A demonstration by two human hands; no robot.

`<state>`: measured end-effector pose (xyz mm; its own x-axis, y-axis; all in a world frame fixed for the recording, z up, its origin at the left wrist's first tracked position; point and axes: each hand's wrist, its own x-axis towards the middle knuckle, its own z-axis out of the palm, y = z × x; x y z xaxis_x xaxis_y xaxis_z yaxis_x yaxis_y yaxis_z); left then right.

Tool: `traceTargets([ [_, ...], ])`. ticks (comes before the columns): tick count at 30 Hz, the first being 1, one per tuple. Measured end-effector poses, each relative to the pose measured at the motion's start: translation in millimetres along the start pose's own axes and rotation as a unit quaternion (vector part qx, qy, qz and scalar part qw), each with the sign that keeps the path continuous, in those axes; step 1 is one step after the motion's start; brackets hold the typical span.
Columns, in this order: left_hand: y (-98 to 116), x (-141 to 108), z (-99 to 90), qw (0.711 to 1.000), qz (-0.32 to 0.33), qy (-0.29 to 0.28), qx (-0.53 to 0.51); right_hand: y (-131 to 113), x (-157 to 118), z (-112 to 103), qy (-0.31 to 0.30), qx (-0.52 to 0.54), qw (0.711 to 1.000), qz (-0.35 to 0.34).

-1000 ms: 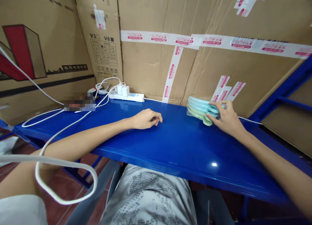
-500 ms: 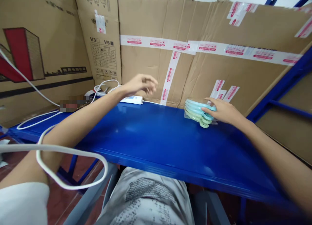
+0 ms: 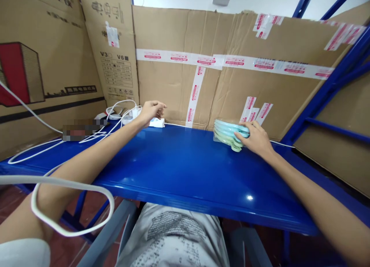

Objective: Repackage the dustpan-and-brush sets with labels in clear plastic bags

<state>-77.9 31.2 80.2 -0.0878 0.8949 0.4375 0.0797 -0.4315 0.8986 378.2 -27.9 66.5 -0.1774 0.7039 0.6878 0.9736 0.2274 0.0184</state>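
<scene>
A stack of light blue and pale green plastic pieces (image 3: 227,132), with clear wrapping around it, lies on the blue table (image 3: 179,170) near the cardboard at the back. My right hand (image 3: 254,138) touches the right end of the stack, thumb and fingers around its edge. To the left, my left hand (image 3: 153,111) hovers above the table's back edge with its fingers loosely bent and nothing visible in them. Just behind it is a white power strip (image 3: 157,123).
White cables (image 3: 114,113) coil at the back left beside a blurred-out object (image 3: 82,130). A thick white cable loop (image 3: 72,183) hangs in front of my left forearm. Taped cardboard (image 3: 173,82) walls the back, and blue metal posts (image 3: 320,93) stand on the right.
My left hand has moved left and lower, towards the power strip. My right hand remains at the stack. The whole view has shifted slightly.
</scene>
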Motion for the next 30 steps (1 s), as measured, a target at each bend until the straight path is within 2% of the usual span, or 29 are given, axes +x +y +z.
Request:
traceTargets([
  [1, 1, -1, -3.3, 0.994, 0.061, -0.006, 0.091, 1, 0, 1, 0.005, 0.005, 1.000, -0.006],
  [2, 2, -1, -7.0, 0.972, 0.128, -0.022, 0.196, 1, 1, 2, 0.011, 0.008, 1.000, -0.013],
  [4, 2, -3, -13.7, 0.891, 0.230, -0.074, 0.384, 1, 0, 5, 0.024, 0.016, 0.999, -0.023],
  [5, 1, -4, -16.0, 0.848, 0.257, -0.104, 0.452, 0, 0, 5, 0.028, 0.022, 0.999, -0.028],
  [6, 1, -5, -17.6, 0.810, 0.271, -0.130, 0.503, 0, 1, 5, 0.031, 0.029, 0.999, -0.030],
  [8, 0, -5, -18.9, 0.756, 0.281, -0.157, 0.570, 2, 3, 3, 0.038, 0.040, 0.998, -0.028],
  [10, 0, -5, -19.2, 0.724, 0.287, -0.158, 0.607, 8, 6, -3, 0.062, 0.046, 0.997, -0.012],
  [13, 1, -4, -20.3, 0.698, 0.298, -0.144, 0.635, 17, 11, -18, 0.149, 0.065, 0.987, 0.016],
  [15, 2, -4, -21.4, 0.688, 0.299, -0.135, 0.647, 16, 12, -29, 0.213, 0.102, 0.972, 0.012],
  [17, 2, -4, -22.0, 0.685, 0.293, -0.124, 0.655, 8, 11, -38, 0.250, 0.163, 0.954, -0.019],
  [19, 2, -4, -21.9, 0.699, 0.286, -0.108, 0.646, -6, 7, -42, 0.250, 0.238, 0.937, -0.057],
  [20, 2, -3, -21.6, 0.715, 0.283, -0.099, 0.632, -15, 4, -41, 0.235, 0.274, 0.929, -0.074],
  [23, 1, 0, -20.4, 0.785, 0.265, -0.082, 0.554, -40, -8, -32, 0.132, 0.354, 0.918, -0.121],
  [26, 0, 5, -18.7, 0.839, 0.234, -0.117, 0.477, -59, -18, -20, -0.011, 0.381, 0.905, -0.191],
  [28, -4, 6, -16.8, 0.843, 0.224, -0.178, 0.455, -63, -21, -15, -0.092, 0.371, 0.895, -0.230],
  [30, -9, 6, -13.8, 0.822, 0.225, -0.261, 0.453, -63, -21, -12, -0.143, 0.345, 0.893, -0.250],
])
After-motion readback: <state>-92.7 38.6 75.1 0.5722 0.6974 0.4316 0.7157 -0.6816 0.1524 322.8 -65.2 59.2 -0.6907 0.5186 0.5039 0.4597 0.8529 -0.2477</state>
